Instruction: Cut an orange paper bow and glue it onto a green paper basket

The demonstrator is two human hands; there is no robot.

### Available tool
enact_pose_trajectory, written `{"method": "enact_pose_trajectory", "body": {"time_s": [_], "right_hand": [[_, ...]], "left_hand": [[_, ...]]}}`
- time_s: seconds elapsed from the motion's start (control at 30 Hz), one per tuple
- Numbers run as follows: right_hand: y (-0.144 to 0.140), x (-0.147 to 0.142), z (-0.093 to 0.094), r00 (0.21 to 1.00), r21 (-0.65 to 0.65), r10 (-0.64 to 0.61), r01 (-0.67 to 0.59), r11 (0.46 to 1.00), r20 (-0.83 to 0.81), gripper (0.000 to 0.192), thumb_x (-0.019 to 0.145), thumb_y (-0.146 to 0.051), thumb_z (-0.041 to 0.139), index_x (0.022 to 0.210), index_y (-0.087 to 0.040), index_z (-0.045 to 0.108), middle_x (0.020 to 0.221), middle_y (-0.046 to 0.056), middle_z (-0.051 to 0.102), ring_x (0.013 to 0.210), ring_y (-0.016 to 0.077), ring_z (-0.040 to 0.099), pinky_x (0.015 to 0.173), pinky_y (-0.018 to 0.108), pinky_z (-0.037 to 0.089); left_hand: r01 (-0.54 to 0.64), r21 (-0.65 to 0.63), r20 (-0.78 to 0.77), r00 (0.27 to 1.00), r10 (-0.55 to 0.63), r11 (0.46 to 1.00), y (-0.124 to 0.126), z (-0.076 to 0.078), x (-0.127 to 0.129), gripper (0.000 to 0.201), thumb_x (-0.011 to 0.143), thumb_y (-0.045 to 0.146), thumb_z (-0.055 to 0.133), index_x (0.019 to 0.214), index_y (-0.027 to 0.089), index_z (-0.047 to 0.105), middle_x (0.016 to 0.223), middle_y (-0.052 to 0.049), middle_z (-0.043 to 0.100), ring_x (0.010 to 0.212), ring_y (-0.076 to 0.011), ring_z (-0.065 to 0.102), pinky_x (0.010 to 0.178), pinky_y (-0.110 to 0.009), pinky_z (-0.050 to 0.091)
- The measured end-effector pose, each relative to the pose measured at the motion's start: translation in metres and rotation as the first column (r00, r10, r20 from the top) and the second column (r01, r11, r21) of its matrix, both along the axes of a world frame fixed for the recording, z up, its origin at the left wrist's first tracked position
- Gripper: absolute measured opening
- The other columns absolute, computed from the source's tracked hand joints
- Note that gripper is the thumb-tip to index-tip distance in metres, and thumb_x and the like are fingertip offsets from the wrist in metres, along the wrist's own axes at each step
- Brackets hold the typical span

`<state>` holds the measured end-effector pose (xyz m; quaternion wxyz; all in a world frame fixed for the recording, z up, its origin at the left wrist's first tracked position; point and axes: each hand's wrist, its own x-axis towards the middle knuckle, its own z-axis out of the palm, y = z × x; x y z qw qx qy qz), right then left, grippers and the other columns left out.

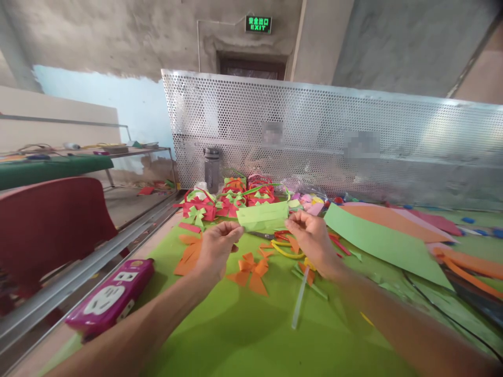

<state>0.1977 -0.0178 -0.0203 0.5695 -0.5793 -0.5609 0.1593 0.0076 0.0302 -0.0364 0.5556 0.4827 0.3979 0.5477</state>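
Note:
A piece of light green paper is stretched between my two hands above the table. My left hand pinches its left lower corner between thumb and fingers. At the right edge, my right hand pinches it the same way. Scissors with dark blades and red-orange handles lie just beneath the paper, partly covered by my right hand. Below them sits an orange paper bow. Orange paper pieces lie beside my left hand. A translucent stick juts from a yellow object under my right wrist.
Red paper baskets with green bows stand at the back, near a grey bottle. Large green paper lies on the right. A purple case is at left. A perforated metal panel rises behind the table.

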Motion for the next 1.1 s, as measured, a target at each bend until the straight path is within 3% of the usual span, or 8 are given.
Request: {"method": "enact_pose_trajectory", "body": {"time_s": [0.37, 0.67, 0.9, 1.1], "right_hand": [[0.002, -0.002, 0.000, 1.000, -0.002, -0.014, 0.014, 1.000, 0.017, 0.021, 0.072, -0.040, 0.056, 0.065, -0.020, 0.054, 0.058, -0.002, 0.052, 0.054, 0.0148, 0.045, 0.054, 0.028, 0.034], [0.002, -0.003, -0.002, 1.000, -0.008, -0.018, 0.019, 1.000, 0.005, 0.021, 0.072, -0.039, 0.055, 0.066, -0.019, 0.055, 0.058, -0.001, 0.054, 0.057, 0.0157, 0.047, 0.058, 0.029, 0.037], [0.006, 0.002, -0.004, 1.000, 0.019, -0.010, 0.010, 1.000, -0.022, 0.023, 0.072, -0.041, 0.056, 0.066, -0.019, 0.055, 0.058, -0.001, 0.053, 0.056, 0.0140, 0.044, 0.055, 0.028, 0.038], [0.001, -0.002, -0.005, 0.997, -0.009, 0.071, -0.070, 0.997, 0.026, 0.020, 0.073, -0.037, 0.059, 0.065, -0.019, 0.055, 0.054, -0.003, 0.051, 0.050, 0.0125, 0.043, 0.050, 0.026, 0.037]], "left_hand": [[0.028, 0.098, -0.062, 0.998, -0.022, 0.995, 0.001, 0.001, -0.003, 0.020, 0.054, 0.031, 0.067, 0.056, 0.017, 0.053, 0.053, 0.005, 0.046, 0.050, -0.0080, 0.039, 0.046, -0.020, 0.035], [0.036, 0.104, -0.024, 0.999, -0.034, 0.994, 0.005, 0.001, -0.005, 0.022, 0.055, 0.029, 0.072, 0.057, 0.017, 0.054, 0.054, 0.005, 0.047, 0.053, -0.0078, 0.041, 0.048, -0.019, 0.036], [0.129, -0.083, 0.127, 0.985, -0.118, 0.988, 0.001, 0.002, -0.004, 0.037, 0.061, 0.039, 0.080, 0.078, 0.020, 0.054, 0.075, 0.002, 0.055, 0.069, -0.0141, 0.059, 0.055, -0.025, 0.051], [0.365, -0.315, 0.267, 0.920, -0.287, 0.876, -0.008, 0.011, -0.003, 0.040, 0.072, 0.043, 0.071, 0.100, 0.019, 0.057, 0.096, -0.009, 0.065, 0.078, -0.0275, 0.070, 0.054, -0.036, 0.057]]}}
